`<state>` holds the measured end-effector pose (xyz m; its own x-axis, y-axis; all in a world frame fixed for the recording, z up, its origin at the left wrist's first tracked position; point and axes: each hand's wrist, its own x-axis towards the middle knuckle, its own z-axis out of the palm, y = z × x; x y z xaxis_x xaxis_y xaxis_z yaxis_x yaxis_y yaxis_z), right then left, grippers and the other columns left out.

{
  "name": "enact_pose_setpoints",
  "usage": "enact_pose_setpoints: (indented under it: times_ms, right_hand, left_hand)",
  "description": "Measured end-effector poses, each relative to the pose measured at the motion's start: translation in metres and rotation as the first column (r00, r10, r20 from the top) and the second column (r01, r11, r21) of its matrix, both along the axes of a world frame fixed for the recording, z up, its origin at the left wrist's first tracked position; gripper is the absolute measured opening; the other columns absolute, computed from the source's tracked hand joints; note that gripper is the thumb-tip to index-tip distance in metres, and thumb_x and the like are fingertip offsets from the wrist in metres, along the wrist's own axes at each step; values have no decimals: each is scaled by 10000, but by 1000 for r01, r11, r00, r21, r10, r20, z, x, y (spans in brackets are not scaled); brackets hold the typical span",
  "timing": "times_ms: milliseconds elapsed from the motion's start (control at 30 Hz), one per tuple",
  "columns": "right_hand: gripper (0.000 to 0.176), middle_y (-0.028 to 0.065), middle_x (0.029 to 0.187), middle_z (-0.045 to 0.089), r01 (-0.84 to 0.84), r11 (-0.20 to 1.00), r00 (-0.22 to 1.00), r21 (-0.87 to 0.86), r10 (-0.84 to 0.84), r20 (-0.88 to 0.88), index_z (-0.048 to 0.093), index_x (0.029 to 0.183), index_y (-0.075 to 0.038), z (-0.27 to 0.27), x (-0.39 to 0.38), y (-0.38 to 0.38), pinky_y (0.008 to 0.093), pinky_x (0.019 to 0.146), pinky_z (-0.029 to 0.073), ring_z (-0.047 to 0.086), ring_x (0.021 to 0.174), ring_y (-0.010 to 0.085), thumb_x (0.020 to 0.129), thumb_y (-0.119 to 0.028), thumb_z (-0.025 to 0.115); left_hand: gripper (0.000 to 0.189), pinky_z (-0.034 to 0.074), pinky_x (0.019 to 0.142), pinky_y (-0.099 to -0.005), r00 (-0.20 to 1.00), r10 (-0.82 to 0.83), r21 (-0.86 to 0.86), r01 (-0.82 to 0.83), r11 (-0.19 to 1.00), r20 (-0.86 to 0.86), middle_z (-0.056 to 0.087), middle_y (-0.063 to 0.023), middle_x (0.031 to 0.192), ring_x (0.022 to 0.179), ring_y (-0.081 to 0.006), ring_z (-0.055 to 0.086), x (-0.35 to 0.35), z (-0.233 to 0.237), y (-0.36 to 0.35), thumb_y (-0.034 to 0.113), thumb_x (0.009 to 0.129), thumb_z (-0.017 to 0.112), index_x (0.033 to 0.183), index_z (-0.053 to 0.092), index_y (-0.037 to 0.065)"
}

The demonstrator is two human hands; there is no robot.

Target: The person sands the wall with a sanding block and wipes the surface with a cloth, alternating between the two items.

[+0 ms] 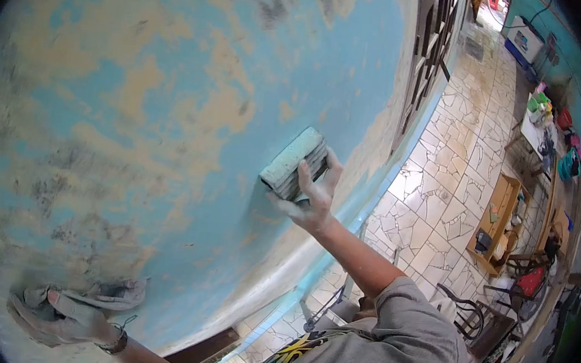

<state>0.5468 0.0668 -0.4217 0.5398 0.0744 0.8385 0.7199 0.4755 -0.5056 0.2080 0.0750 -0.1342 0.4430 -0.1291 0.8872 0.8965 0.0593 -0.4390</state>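
A patchy blue and beige wall [198, 123] fills the left and middle of the head view, with dark smudges on it. My right hand [316, 201], dusted white, grips a sanding block [294, 159] against the blue part of the wall. The block has a pale green-blue dusty face and a dark, layered side. At the lower left, my left hand [74, 322] is closed around a dusty grey cloth [119, 294] close to the wall. A bracelet circles that wrist. The hand partly hides the cloth.
A stone-patterned tile floor [437, 188] runs along the wall's foot. To the right are a wooden box-like piece [500, 219] with things inside, a chair with a red seat [529, 281], and a cluttered table [534, 131]. A dark barred window or door [433, 48] lies beyond the wall.
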Motion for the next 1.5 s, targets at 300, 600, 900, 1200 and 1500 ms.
enact_pose_setpoints:
  times_ms: [300, 600, 900, 1200, 1500]
  right_hand:
    - [785, 238, 1339, 419, 128, 989, 992, 76, -128, -7, 656, 1261, -162, 98, -4, 9, 447, 970, 344, 400, 1205, 373, 527, -275, 909]
    - [842, 260, 1339, 375, 170, 986, 977, -4, -168, 132, 590, 1330, -125, 142, 7, 0, 499, 971, 399, 396, 1216, 434, 554, -255, 888]
    - [733, 249, 1399, 394, 44, 999, 999, 20, -44, 2, 685, 1217, -198, 76, -22, 1, 451, 980, 320, 397, 1226, 389, 517, -283, 882]
    - [679, 255, 1342, 450, 10, 998, 1000, -59, -10, 5, 699, 1176, -189, 9, 13, -8, 458, 992, 310, 436, 1172, 388, 530, -320, 864]
    - [691, 261, 1394, 406, 66, 995, 997, -75, -68, -32, 690, 1206, -174, 67, 65, -8, 472, 994, 332, 431, 1206, 397, 559, -354, 854]
  left_hand:
    - [586, 389, 1027, -462, 997, -73, -19, 74, 997, 16, 520, -126, 1399, 1247, -305, 515, 3, -2, 1, 538, 975, 482, 1388, 520, 124]
    - [595, 387, 1001, -485, 994, -106, -26, 107, 994, 37, 515, -137, 1405, 1252, -317, 511, 9, -2, -1, 549, 973, 471, 1384, 527, 122]
    - [620, 430, 964, -486, 999, -36, -15, 36, 999, -19, 518, -192, 1382, 1236, -342, 527, 2, 0, 0, 556, 976, 455, 1375, 526, 87]
    - [586, 293, 1101, -481, 991, -41, 21, 39, 999, 128, 489, -50, 1452, 1312, -263, 471, 14, -9, 4, 574, 981, 424, 1420, 502, 193]
    - [592, 293, 1099, -496, 998, -52, -116, 57, 992, 44, 438, -139, 1479, 1366, -314, 400, 63, -43, -6, 485, 1011, 437, 1449, 445, 86]
